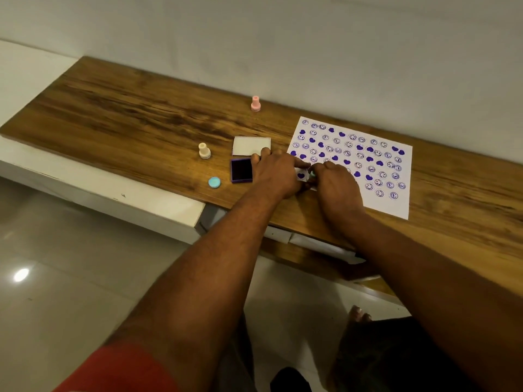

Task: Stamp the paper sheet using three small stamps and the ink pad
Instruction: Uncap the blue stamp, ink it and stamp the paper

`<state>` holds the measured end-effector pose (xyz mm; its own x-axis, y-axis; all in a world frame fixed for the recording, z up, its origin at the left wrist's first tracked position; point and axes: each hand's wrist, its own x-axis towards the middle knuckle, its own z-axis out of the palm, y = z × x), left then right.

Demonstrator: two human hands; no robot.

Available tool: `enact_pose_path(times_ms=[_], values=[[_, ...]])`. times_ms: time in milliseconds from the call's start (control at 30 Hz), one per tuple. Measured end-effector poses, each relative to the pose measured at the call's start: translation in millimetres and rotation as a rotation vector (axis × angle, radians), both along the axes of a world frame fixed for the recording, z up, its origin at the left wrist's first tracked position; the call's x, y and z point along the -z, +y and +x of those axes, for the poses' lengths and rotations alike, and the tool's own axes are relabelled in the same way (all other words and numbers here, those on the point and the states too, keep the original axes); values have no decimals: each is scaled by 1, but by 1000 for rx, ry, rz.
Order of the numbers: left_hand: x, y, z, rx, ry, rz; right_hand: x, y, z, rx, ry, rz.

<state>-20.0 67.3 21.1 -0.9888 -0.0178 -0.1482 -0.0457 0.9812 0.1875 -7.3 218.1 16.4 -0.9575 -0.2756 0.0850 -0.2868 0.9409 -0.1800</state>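
Note:
A white paper sheet (376, 168) covered with several purple hearts and smiley prints lies on the right of the wooden table (141, 120). My right hand (338, 188) pinches a small greenish stamp (312, 174), mostly hidden, upright against the sheet's near left corner. My left hand (276, 172) rests flat with its fingers on the sheet's left edge. The open purple ink pad (241, 170) lies just left of my left hand, its white lid (250, 145) behind it. A cream stamp (204, 150) and a pink stamp (255, 103) stand upright apart.
A round blue cap (214, 182) lies near the table's front edge, left of the ink pad. A white wall runs behind the table. A white ledge (113, 190) sits lower at the left. My bare foot (358, 314) shows on the tiled floor below.

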Motion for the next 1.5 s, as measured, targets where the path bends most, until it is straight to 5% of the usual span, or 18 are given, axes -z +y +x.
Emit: enact_pose_path(times_ms=[667,733,867,933,1300,1500], values=[[-11,2,-2,32,-33,-3,4,19,-12,-156,-53,-126],[-9,1,-1,48,-15,-23,-1,22,-15,-54,-91,-290],[-3,-6,5,87,49,-40,-13,41,-24,575,-215,-1085],[-5,-14,8,60,106,3,-12,49,-22,710,-344,-1273],[-36,-110,52,-147,418,147,-23,4,-6,500,-269,-1144],[-25,-168,85,-200,289,281,-33,-56,11,198,-242,-928]])
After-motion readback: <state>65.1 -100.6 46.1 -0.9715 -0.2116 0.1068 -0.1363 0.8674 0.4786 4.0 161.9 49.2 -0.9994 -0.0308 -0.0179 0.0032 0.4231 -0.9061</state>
